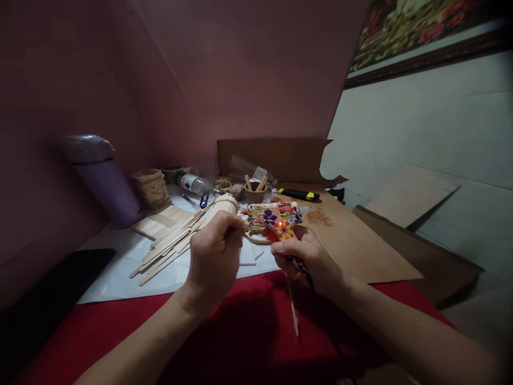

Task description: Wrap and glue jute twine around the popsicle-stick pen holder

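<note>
In my right hand point(308, 256) is a flower-patterned hot glue gun point(276, 214) with a small red light glowing on its side. Its nozzle points left, toward my left hand point(216, 256), whose fingers are curled into a pinch. What those fingers hold, if anything, is hidden. Just beyond the left fist stands a bundle of wooden sticks point(225, 203) bound together. Gold-handled scissors point(256, 235) lie partly behind the glue gun. A thin pale strip point(294, 315) hangs below my right hand; how it is held cannot be made out.
Loose craft sticks point(168, 248) fan out on white paper point(116, 272) at left. Behind are a purple tumbler point(104, 182), a green-labelled bottle point(192, 182), a small cup point(255, 193) with sticks, and a utility knife point(298, 194) on cardboard point(360, 251). Red cloth point(240, 326) covers the front.
</note>
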A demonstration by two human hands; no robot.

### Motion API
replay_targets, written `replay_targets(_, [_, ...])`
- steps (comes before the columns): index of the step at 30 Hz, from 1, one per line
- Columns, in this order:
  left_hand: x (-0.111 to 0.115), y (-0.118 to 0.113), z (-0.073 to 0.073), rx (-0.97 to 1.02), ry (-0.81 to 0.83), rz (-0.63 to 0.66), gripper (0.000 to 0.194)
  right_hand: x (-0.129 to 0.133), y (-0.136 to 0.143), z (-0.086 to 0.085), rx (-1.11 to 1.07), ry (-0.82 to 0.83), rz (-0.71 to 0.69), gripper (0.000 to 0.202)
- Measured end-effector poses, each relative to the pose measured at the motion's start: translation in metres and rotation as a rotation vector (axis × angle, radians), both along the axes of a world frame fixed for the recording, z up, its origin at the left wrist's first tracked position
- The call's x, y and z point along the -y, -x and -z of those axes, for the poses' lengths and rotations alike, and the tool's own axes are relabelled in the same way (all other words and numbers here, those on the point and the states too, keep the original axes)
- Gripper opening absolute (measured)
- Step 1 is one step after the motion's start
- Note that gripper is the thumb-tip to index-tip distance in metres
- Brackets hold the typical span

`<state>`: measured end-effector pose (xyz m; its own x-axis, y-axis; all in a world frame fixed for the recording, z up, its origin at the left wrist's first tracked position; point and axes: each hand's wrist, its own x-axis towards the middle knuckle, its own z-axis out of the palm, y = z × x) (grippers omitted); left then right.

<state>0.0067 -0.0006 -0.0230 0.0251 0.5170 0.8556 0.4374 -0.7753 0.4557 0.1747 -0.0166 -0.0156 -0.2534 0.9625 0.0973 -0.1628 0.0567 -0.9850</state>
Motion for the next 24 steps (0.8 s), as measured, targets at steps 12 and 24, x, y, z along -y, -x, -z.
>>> replay_targets(12, [0.001, 0.0, 0.0, -0.355, -0.256, -0.148, 0.008, -0.002, 0.001, 0.011, 0.102, -0.051, -0.016, 0.019])
replay_targets(24, [0.003, 0.002, 0.002, -0.502, -0.327, -0.224, 0.013, 0.007, 0.006, 0.012, 0.163, -0.086, -0.026, 0.02])
